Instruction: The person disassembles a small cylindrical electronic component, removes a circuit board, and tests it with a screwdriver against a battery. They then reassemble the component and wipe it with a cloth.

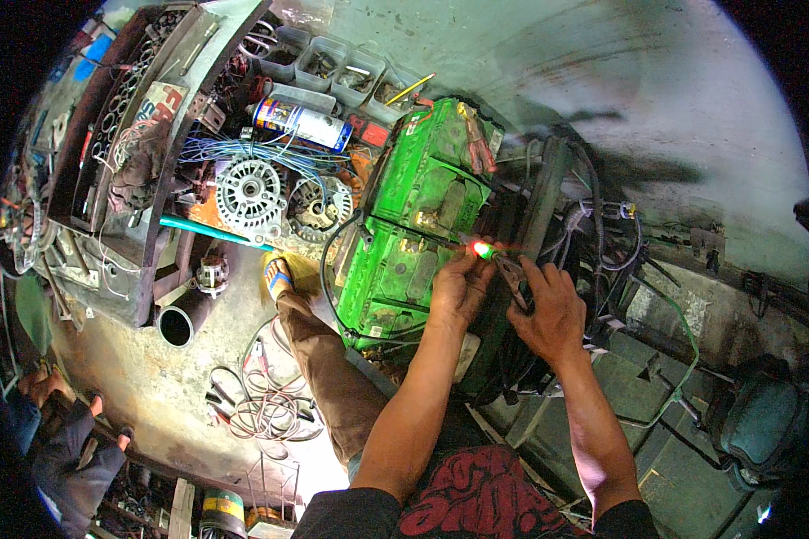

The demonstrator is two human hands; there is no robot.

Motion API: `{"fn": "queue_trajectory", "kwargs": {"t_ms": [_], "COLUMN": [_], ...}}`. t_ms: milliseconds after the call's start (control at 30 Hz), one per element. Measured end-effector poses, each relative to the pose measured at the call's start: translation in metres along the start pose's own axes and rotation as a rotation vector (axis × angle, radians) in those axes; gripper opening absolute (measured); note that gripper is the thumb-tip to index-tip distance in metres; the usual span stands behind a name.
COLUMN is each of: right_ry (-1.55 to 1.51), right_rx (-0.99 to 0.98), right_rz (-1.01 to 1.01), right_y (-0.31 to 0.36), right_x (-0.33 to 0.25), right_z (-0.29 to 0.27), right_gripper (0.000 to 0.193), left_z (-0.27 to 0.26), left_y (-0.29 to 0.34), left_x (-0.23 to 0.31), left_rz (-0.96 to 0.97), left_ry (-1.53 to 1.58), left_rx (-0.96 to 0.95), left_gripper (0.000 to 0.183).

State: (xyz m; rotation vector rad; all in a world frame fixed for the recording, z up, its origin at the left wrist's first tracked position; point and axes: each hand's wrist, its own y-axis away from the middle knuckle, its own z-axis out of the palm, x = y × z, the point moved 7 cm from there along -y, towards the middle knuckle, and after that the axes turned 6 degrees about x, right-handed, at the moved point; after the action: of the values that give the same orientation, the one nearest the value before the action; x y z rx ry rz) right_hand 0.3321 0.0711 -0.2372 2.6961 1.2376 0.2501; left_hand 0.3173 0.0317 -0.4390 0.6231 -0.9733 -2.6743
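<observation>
Beside a large green battery [395, 225], my left hand [458, 289] pinches a small lit piece [483, 250] that glows red with a green end. A thin dark rod seems to run from it toward the battery top; whether they touch I cannot tell. My right hand [553, 314] is closed around a worn metal tool [512, 278] shaped like pliers or a clamp, its tip close to the glowing piece. A black cable [329, 269] loops along the battery's left side. A reddish clamp [478, 144] lies at the battery's far end.
Left of the battery lie an alternator housing [250, 189], a second round part [319, 208], blue wires [261, 154] and a spray can [302, 124]. Coiled cables [265, 404] lie on the floor. Dark machinery with hoses [593, 225] stands right. Another person's legs [81, 458] show lower left.
</observation>
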Motion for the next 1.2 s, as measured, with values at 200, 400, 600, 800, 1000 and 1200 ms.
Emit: {"fn": "queue_trajectory", "kwargs": {"t_ms": [200, 400, 600, 800, 1000, 1200], "right_ry": [0.005, 0.001, 0.010, 0.010, 0.016, 0.040], "right_rx": [-0.004, -0.001, -0.018, -0.021, -0.008, -0.031], "right_rz": [0.004, -0.003, 0.006, 0.012, 0.005, -0.006], "right_y": [-0.0002, -0.0003, 0.0008, 0.0005, 0.0013, 0.0017], "right_x": [0.0001, 0.0001, 0.0000, 0.0008, 0.0011, 0.0032], "right_z": [0.0006, -0.0003, 0.0006, 0.0009, 0.0010, 0.0036], "right_gripper": [0.071, 0.071, 0.072, 0.073, 0.073, 0.077], "left_z": [0.0014, 0.0056, 0.0050, 0.0009, 0.0016, 0.0017], "left_y": [0.0017, 0.0039, 0.0042, -0.0003, -0.0002, 0.0000], "left_x": [0.0007, 0.0021, 0.0020, -0.0005, -0.0002, -0.0008], "left_rz": [0.006, 0.002, 0.013, -0.001, 0.009, -0.003], "left_ry": [-0.014, -0.021, -0.038, -0.006, -0.018, -0.025], "left_rx": [0.016, 0.008, 0.002, 0.001, -0.015, -0.014], "left_gripper": [0.025, 0.025, 0.025, 0.025, 0.025, 0.026]}}
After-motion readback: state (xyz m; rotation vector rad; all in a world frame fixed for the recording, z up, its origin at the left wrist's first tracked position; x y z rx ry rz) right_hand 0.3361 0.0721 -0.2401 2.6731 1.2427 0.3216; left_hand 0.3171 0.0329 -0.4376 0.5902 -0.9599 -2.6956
